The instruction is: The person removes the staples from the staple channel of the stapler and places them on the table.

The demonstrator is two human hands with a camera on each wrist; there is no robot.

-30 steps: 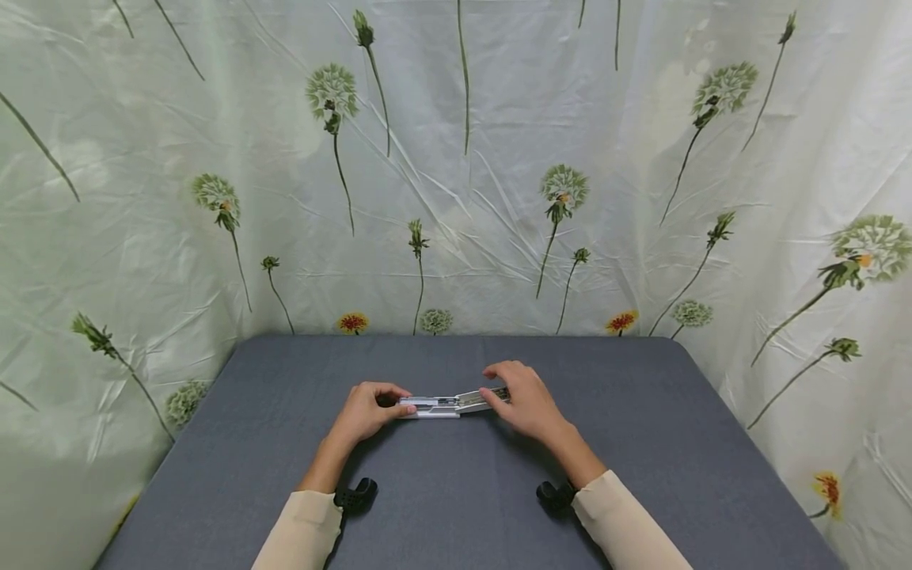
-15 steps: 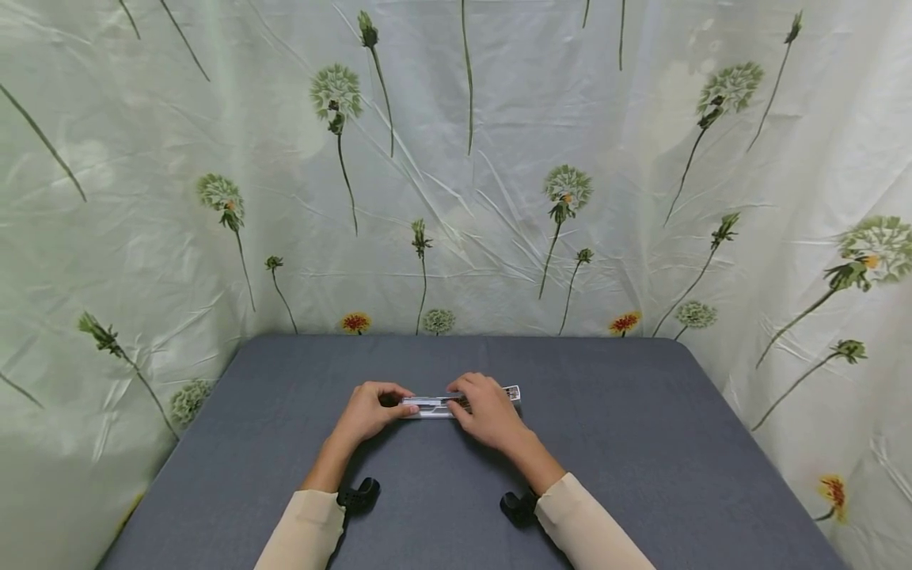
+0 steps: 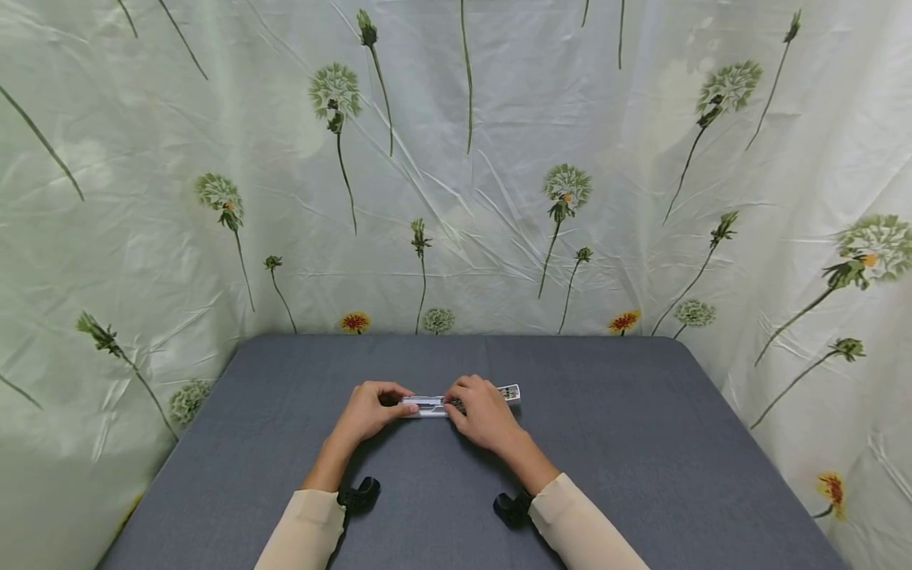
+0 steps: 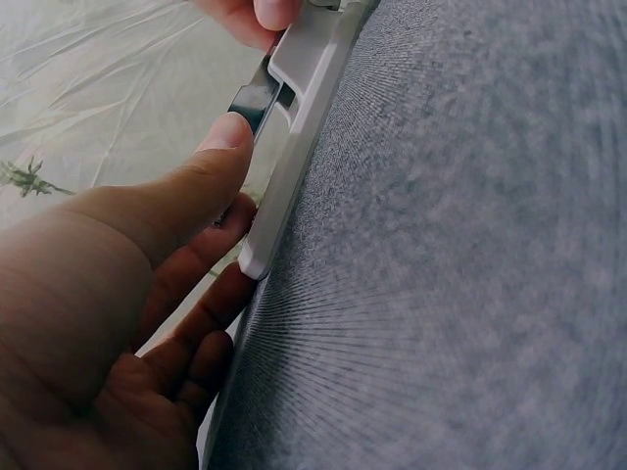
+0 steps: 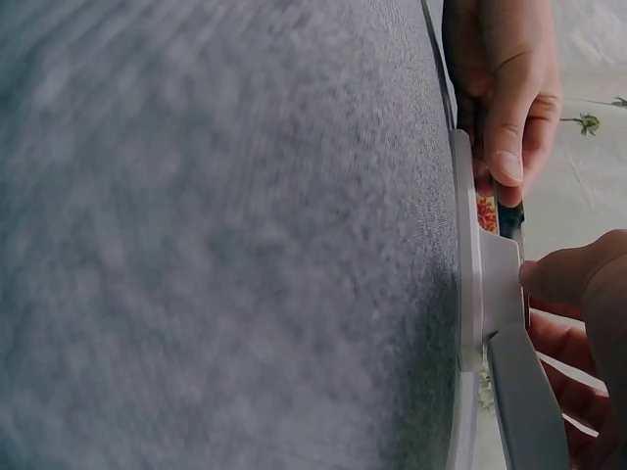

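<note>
A white and grey stapler (image 3: 426,402) lies along the table with its top cover (image 3: 513,391) swung back to the right, baring the metal magazine. My left hand (image 3: 368,412) holds its left end; in the left wrist view the thumb (image 4: 223,137) presses on the dark magazine tip while fingers reach the end of the pale base (image 4: 284,201). At the stapler's middle, close to the hinge, my right hand (image 3: 487,413) pinches the magazine between thumb and fingers, hiding that part from the head view. The cover (image 5: 529,401) slants off below that hand in the right wrist view.
Grey cloth covers the table (image 3: 456,491). A pale curtain (image 3: 470,198) printed with dandelions hangs behind and at both sides of it. Black wrist mounts (image 3: 360,496) sit at both cuffs.
My right hand has moved left from the stapler's cover to its middle. The cover, raised in the earliest frame, is now let go and leans back to the right. My left hand stays put.
</note>
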